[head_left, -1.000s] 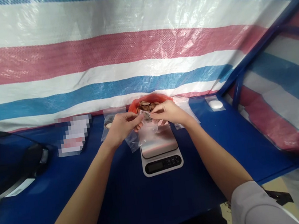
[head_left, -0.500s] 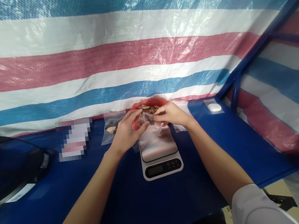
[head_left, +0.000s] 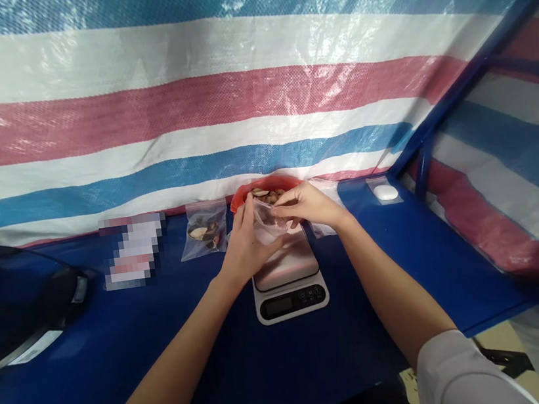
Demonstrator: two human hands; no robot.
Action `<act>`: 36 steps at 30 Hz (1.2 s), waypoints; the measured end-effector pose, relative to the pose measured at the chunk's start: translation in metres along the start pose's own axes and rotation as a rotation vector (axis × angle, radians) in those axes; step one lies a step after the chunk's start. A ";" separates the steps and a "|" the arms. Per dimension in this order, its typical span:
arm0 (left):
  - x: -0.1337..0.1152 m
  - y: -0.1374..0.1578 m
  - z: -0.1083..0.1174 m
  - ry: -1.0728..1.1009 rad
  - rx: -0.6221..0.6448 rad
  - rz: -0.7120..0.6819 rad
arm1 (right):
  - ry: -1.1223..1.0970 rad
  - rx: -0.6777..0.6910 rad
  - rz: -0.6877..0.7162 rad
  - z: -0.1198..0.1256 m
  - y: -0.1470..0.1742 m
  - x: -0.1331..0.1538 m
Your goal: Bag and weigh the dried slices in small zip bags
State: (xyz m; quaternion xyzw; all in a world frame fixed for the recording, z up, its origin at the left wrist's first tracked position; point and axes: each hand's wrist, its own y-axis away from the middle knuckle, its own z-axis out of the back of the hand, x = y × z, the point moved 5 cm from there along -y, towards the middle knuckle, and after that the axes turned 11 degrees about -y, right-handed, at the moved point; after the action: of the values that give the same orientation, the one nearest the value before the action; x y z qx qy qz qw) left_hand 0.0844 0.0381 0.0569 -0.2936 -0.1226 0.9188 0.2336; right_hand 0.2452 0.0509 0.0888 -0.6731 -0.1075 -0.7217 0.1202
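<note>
Right hand (head_left: pixel 304 205) pinching filmy clear bag (head_left: pixel 266 223), flat metal-topped scale (head_left: pixel 288 267)

Makeshift booth, seemingly: striped tarp walls (head_left: pixel 187 107), blue frame (head_left: pixel 465 85).

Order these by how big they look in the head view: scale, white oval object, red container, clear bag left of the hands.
1. Scale
2. Red container and clear bag: unsure, container partly hidden
3. White oval object

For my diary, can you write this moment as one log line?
left hand: open at clear plastic bag; right hand: pinching its edge; below: digital kitchen scale; behind: brown slices in red container
</note>
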 end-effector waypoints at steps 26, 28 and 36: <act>0.001 -0.004 0.007 -0.030 -0.052 -0.020 | 0.378 0.000 0.264 -0.019 0.006 0.020; 0.000 -0.004 0.007 -0.025 -0.044 -0.030 | 0.260 0.002 0.272 -0.015 0.005 0.017; -0.010 -0.006 0.021 0.057 -0.088 -0.038 | 0.036 -0.009 0.267 -0.010 0.005 0.018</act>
State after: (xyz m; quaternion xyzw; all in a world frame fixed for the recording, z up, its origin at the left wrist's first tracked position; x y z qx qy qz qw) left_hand 0.0816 0.0364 0.0806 -0.3271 -0.1619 0.8992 0.2414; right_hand 0.2367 0.0423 0.1064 -0.6691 -0.0113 -0.7116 0.2140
